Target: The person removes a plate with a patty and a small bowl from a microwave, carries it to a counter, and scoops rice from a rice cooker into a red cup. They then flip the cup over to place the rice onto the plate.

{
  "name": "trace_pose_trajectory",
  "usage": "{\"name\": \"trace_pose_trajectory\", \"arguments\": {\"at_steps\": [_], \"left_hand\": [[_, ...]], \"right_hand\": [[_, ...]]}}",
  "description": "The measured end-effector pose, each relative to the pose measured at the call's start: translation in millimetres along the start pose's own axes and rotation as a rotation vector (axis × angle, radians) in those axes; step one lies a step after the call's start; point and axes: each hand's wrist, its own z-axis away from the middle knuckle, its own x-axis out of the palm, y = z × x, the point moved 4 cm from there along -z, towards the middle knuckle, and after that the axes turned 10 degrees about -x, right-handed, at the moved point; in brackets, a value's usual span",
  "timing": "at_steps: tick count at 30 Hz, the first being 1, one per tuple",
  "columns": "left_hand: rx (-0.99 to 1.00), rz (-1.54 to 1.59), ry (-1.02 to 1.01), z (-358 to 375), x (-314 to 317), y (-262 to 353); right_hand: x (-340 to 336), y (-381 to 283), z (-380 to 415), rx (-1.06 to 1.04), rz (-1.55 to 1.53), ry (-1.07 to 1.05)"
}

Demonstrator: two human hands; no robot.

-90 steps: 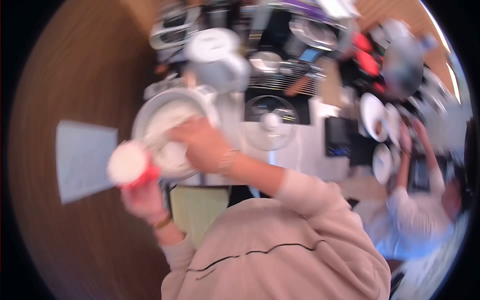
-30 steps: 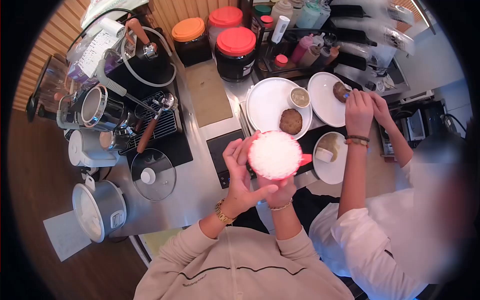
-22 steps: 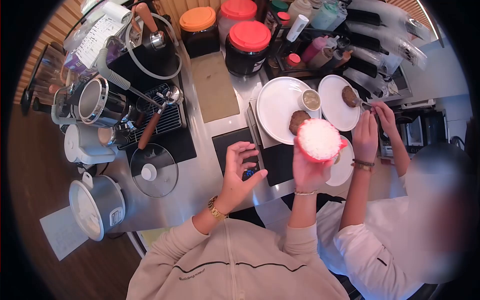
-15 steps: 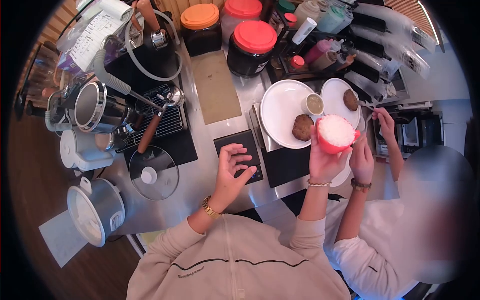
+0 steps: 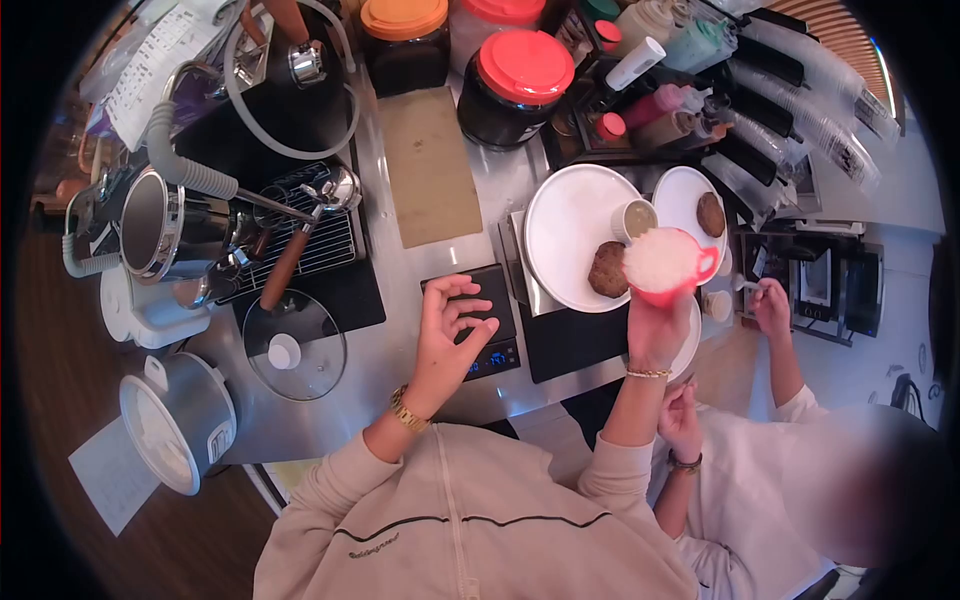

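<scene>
**A full cup of rice, held from below**

While the left hand hovers with its fingers spread over the black scale near the table's front edge, our right hand is wrapped around the base of the red cup and holds it up above the right rim of the big plate. The cup is heaped with white rice, level with the brim or a little over it.

We judge the cup to be light plastic, stiff enough to take a firm squeeze, and the rice to give it most of its weight, so it sits top-heavy in the hand. Rice packed like this is soft and sticky; it should hold together, but a tilt could let the mound slide out. The wall looks smooth, perhaps a little slick. The best hold is the one we have now: palm under the base, fingers round the lower wall. The small handle on its right side would also serve, though with less control.

On the big plate lie a brown patty and a small sauce cup. A second plate toward the table's right edge carries another patty. A co-worker's hand works just beyond it. The glass lid and rice cooker sit at the table's left end.
</scene>
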Motion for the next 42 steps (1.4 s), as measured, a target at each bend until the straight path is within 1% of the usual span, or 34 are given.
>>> {"name": "trace_pose_trajectory", "arguments": {"at_steps": [3,4,7,8,11,15,21,24,25,28,30,33,34,37,38,42], "left_hand": [[-0.004,-0.005,-0.016,-6.7,6.1,0.4],[-0.007,-0.007,-0.020,-8.8,7.5,0.2],[-0.008,-0.022,-0.030,-13.0,9.4,0.5],[-0.010,-0.023,-0.028,-13.9,9.1,-0.2],[-0.011,-0.019,-0.026,-15.3,7.4,-1.1],[-0.006,-0.008,-0.006,-13.8,1.5,-0.2],[0.019,-0.006,0.005,-14.5,-5.8,2.8],[0.027,-0.016,0.010,-16.9,-6.9,4.6],[0.030,-0.020,0.011,-18.7,-6.2,5.3],[0.082,-0.243,0.019,-36.0,0.5,19.0],[0.215,-0.445,-0.034,-56.2,12.2,39.6],[0.463,-0.758,-0.082,-96.4,23.8,41.3],[0.556,-0.862,-0.094,-106.4,27.4,39.6],[0.583,-0.967,-0.186,-124.0,36.3,30.9],[0.555,-0.983,-0.200,-128.0,37.6,27.2],[0.555,-0.975,-0.225,-136.5,38.2,24.4]], "right_hand": [[9.2,6.9,-4.2,0.016,0.341,-0.025],[15.5,9.6,-8.1,-0.026,0.432,-0.068],[34.9,17.2,-10.1,0.078,0.875,-0.225],[39.2,25.6,-9.5,0.054,0.901,-0.221],[45.1,44.1,-11.8,-0.180,1.297,-0.420],[47.7,56.8,-13.9,-0.229,1.523,-0.530],[56.3,63.8,-12.2,-0.228,1.651,-0.646],[59.0,61.5,-15.0,-0.188,1.596,-0.711],[60.1,59.3,-15.6,-0.174,1.543,-0.692],[58.6,55.3,-16.4,-0.129,1.408,-0.645],[51.8,56.6,-17.6,-0.096,1.345,-0.633],[42.5,60.1,-21.1,-0.211,1.408,-0.720],[40.6,60.6,-21.8,-0.229,1.401,-0.707],[37.0,60.8,-23.9,-0.284,1.398,-0.674],[36.6,62.3,-24.4,-0.300,1.401,-0.670],[36.3,63.1,-23.5,-0.382,1.389,-0.691]]}}
